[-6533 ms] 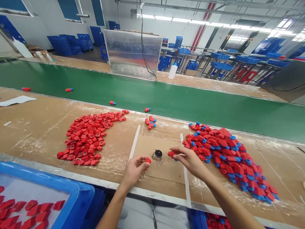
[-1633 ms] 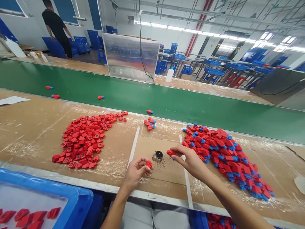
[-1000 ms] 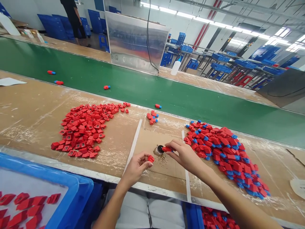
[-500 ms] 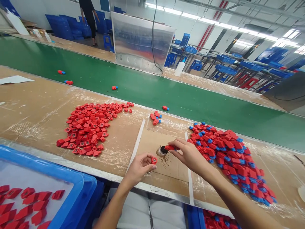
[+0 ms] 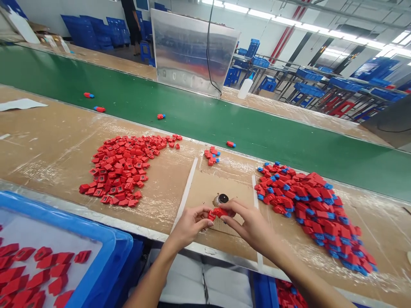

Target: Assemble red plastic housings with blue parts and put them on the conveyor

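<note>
Between the thumb and fingers of my left hand point(image 5: 190, 223) is a small red hollow plastic block point(image 5: 211, 215). My right hand point(image 5: 246, 220) pinches another red plastic piece point(image 5: 220, 211), whose far end is hidden by the fingers. The two pieces meet or nearly touch in front of a small round pot point(image 5: 221, 199) with a dark top. This pot stands on a cardboard sheet point(image 5: 205, 188) between two white tape strips. To the left lies a heap of red hollow blocks point(image 5: 123, 164); to the right, a heap of red pieces with blue ends point(image 5: 316, 209).
A green conveyor belt point(image 5: 192, 122) runs behind the worktable, carrying several red-and-blue pieces. A small cluster of these pieces point(image 5: 212, 156) lies near the belt edge. A blue tray point(image 5: 111, 252) stands front left. A metal panel point(image 5: 189, 53) rises beyond; a person point(image 5: 131, 23) stands far back.
My right hand has moved from the pot toward me and left, bringing its red piece to the block in my left hand. Pieces on the belt have shifted right in view.
</note>
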`<state>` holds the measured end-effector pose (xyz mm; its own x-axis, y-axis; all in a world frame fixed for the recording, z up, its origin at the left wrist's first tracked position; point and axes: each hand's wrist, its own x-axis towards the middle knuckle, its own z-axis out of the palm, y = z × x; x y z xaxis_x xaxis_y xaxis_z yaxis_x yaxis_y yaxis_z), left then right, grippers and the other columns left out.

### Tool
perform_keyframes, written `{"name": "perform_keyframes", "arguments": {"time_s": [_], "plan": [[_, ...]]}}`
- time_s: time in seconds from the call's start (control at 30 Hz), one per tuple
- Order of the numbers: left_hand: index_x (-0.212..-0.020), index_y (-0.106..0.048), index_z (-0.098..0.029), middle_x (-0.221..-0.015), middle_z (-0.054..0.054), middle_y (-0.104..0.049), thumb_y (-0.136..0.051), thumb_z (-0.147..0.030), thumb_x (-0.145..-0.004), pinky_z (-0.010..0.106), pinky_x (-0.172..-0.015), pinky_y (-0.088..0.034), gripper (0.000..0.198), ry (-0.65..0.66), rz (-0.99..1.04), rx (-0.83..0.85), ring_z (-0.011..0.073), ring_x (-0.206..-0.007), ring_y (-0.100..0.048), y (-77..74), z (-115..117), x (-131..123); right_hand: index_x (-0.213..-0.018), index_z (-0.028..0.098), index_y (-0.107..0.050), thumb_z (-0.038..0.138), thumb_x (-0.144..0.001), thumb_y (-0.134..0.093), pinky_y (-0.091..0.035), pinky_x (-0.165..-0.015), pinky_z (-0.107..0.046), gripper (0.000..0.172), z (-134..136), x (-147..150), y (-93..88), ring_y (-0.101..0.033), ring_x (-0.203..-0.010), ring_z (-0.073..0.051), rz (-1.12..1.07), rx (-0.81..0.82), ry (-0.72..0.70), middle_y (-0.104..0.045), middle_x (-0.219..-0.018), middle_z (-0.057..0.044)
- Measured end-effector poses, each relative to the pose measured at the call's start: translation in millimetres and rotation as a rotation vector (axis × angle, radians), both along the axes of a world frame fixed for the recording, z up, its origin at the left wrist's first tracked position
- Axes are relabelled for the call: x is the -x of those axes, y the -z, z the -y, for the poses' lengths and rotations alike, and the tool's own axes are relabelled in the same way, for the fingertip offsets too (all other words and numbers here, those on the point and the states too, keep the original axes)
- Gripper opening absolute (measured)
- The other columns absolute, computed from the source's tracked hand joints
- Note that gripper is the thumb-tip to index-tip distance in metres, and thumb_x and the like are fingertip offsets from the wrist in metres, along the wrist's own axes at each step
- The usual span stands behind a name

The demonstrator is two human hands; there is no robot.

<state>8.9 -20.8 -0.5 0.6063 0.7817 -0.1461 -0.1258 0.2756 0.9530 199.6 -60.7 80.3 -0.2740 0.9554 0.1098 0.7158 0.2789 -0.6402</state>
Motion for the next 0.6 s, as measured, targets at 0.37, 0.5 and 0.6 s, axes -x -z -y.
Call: {"name": "perform_keyframes", "arguments": {"time_s": [0.37,0.5,0.6], "plan": [[-0.104,-0.07,-0.014,-0.075,0.002,-0.066,-0.067,-0.018,-0.076,0.021,-0.062,-0.04,0.028,0.033,-0.028,-0.027,0.0123,-0.068,-0.055,-2.4,0.6,1.5,-0.105,0.022,-0.063,0.026,-0.094,-0.052,-0.049,-0.076,-0.03,0.016,5.0,0.4,16.0,-0.062,-0.086,-0.019,-0.022,0.046,0.0,-0.064,-0.094,-0.005],[-0.104,-0.071,-0.015,-0.075,0.001,-0.066,-0.064,-0.019,-0.078,0.021,-0.061,-0.039,0.027,0.061,-0.072,-0.06,0.0116,-0.065,-0.052,-4.6,0.6,2.9,-0.1,0.022,-0.065,0.025,-0.096,-0.047,-0.049,-0.077,-0.031,0.019,5.6,2.1,16.9,-0.062,-0.084,-0.018,0.009,0.053,-0.051,-0.062,-0.094,-0.006],[-0.105,-0.071,-0.015,-0.076,0.001,-0.065,-0.061,-0.02,-0.079,0.022,-0.061,-0.039,0.027,0.072,-0.096,-0.084,0.012,-0.065,-0.051,-6.5,0.5,3.3,-0.099,0.022,-0.065,0.023,-0.096,-0.045,-0.05,-0.077,-0.031,0.02,4.9,3.0,14.6,-0.062,-0.084,-0.018,0.029,0.059,-0.058,-0.062,-0.094,-0.007]]}}
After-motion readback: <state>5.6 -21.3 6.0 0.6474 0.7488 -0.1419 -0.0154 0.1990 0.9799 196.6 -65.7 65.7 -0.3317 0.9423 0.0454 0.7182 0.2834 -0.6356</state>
